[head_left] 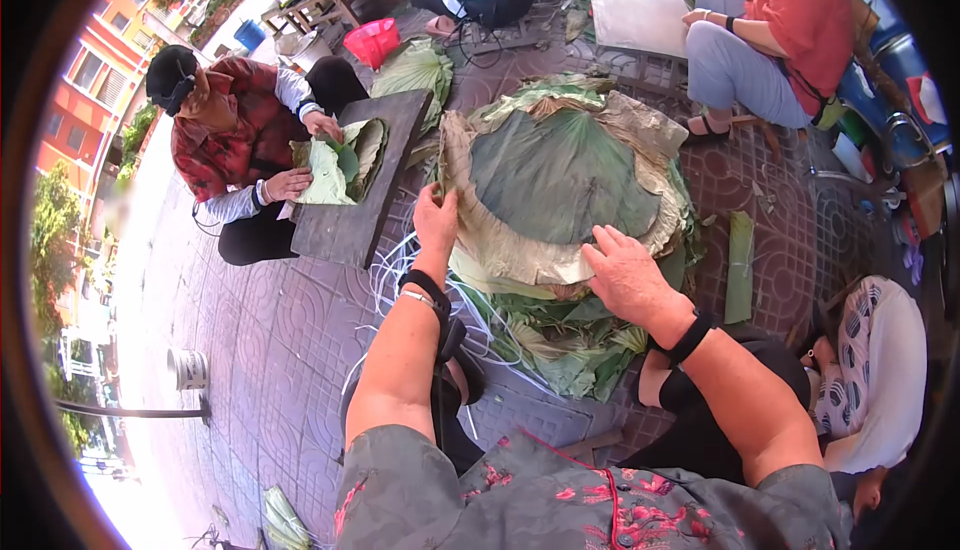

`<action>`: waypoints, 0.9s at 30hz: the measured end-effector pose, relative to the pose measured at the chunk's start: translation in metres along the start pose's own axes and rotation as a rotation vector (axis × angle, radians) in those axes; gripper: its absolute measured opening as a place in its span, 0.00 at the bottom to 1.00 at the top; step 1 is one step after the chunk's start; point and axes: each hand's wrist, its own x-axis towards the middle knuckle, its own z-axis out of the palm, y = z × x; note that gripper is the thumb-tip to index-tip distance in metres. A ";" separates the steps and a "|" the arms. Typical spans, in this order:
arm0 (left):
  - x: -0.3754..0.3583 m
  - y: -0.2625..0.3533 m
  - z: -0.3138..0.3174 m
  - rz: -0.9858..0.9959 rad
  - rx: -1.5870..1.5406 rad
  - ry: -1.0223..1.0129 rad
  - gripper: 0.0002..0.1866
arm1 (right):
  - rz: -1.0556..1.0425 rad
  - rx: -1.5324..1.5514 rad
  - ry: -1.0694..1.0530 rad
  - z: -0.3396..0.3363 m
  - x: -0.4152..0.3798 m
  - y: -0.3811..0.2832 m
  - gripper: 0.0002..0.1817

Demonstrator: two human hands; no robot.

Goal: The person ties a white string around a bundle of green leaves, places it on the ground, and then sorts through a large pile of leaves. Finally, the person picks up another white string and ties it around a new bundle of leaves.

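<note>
Left hand: at about 10 o'clock from the view's middle, fingers closed on the left edge of the leaf pile, pinching the brown rim of the top leaf; black strap and a thin bangle on the wrist.
Right hand: near the middle, toward 4 o'clock, fingers spread and lying flat on the near edge of the top leaf, gripping nothing; black band on the wrist.
Leaf pile: large round leaves stacked on the paving just ahead of both hands, at 12 o'clock from them; the top leaf is dull green in the centre with a dry tan border.
Lower leaves: fresher green, crumpled, sticking out under the pile at 6 o'clock, between the two forearms.
White cords: thin loops on the ground at 9 o'clock of the pile, running under the left wrist.
Leaf strip: narrow, green, lying alone at 3 o'clock of the pile.
Board: dark, flat, at 9 o'clock of the pile, with a folded leaf on it.
Co-worker in plaid: seated at 10 o'clock, both hands on the folded leaf.
Person in red top: seated at 1 o'clock, beside a white sheet.
Pink basket: at 11 o'clock, well apart from the pile.
Tin: at 8 o'clock on the paving.
</note>
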 end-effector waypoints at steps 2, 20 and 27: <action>0.015 -0.028 0.006 -0.091 -0.279 0.003 0.23 | 0.011 -0.044 0.014 0.000 -0.003 -0.002 0.21; -0.030 0.072 -0.004 0.503 0.542 0.199 0.31 | 0.073 -0.111 -0.132 0.006 -0.002 -0.004 0.25; -0.053 0.079 0.036 0.390 0.639 -0.283 0.41 | 0.084 0.062 -0.172 -0.006 0.001 0.002 0.19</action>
